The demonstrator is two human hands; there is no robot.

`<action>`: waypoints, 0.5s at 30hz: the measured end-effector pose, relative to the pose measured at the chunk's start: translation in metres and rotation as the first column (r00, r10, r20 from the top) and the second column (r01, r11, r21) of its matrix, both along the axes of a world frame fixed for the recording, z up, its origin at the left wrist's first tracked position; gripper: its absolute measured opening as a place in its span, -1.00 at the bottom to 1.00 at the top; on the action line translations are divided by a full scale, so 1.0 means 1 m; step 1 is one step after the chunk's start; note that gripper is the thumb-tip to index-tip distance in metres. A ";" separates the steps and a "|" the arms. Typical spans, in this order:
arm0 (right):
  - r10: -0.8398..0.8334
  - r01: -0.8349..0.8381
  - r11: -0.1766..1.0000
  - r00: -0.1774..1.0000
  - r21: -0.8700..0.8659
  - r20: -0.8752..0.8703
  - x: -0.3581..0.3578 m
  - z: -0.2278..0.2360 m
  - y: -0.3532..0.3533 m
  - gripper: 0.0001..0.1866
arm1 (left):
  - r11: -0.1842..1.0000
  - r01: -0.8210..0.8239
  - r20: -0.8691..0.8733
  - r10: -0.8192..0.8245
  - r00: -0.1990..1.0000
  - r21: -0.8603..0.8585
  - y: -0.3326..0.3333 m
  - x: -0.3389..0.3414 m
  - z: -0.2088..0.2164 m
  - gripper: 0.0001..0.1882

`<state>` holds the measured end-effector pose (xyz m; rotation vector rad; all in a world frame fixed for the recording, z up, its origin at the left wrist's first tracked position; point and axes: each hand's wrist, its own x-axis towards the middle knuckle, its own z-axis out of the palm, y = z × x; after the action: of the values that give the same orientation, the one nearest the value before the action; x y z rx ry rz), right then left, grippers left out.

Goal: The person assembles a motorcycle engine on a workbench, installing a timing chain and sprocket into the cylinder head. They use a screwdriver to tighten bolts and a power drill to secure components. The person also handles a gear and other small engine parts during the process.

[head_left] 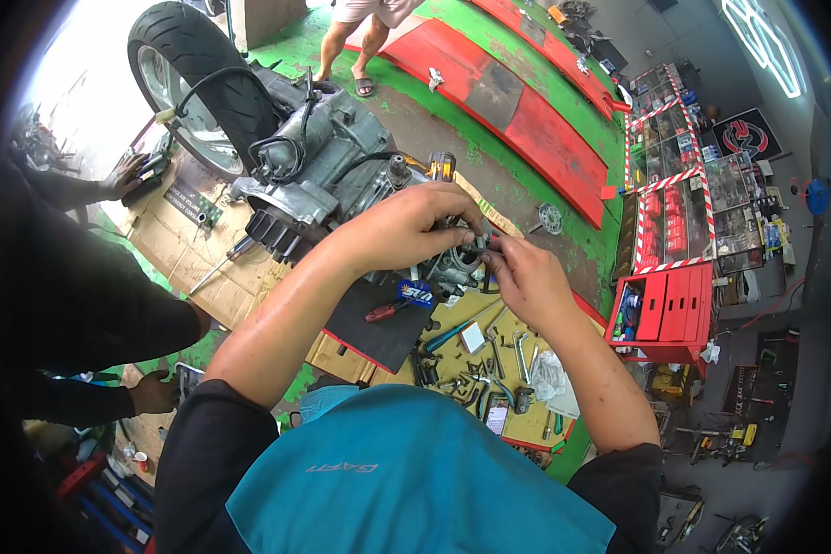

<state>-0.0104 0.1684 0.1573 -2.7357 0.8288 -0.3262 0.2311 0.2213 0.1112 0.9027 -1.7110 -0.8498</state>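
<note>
A grey scooter engine (328, 162) with its rear wheel (180, 69) lies on flattened cardboard (194, 249). My left hand (425, 222) reaches over the engine's near end, its fingers pinching a small metal part (483, 242) at the cylinder (452, 268). My right hand (522, 277) meets it from the right, fingertips closed on the same small part. What exactly the part is stays hidden by my fingers.
Wrenches, sockets and pliers (475, 365) lie scattered on cardboard below my hands. A co-worker in black sits at the left, one hand (125, 175) on the cardboard. Another person's legs (351, 55) stand at the top. A red tool cabinet (665, 305) and glass display case (683, 185) stand right.
</note>
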 end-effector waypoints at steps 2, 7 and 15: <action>-0.131 0.139 0.982 0.989 0.127 -0.070 0.007 0.005 0.004 -0.74 | 0.999 -0.038 -0.022 0.037 0.999 -0.029 0.003 -0.002 -0.001 -0.82; -0.296 0.334 0.833 0.943 0.441 -0.153 0.014 0.006 0.004 -0.57 | 0.989 -0.119 0.072 0.125 0.990 -0.088 0.021 -0.008 0.002 -0.41; -0.466 0.459 0.478 0.855 0.749 -0.227 0.018 0.008 0.006 -0.53 | 0.970 -0.218 0.300 0.241 0.923 -0.109 0.037 -0.024 0.002 0.07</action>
<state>0.0080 0.1743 0.1651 -1.6390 1.3268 -0.0287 0.2071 0.2582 0.1137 1.2109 -1.8436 -0.5024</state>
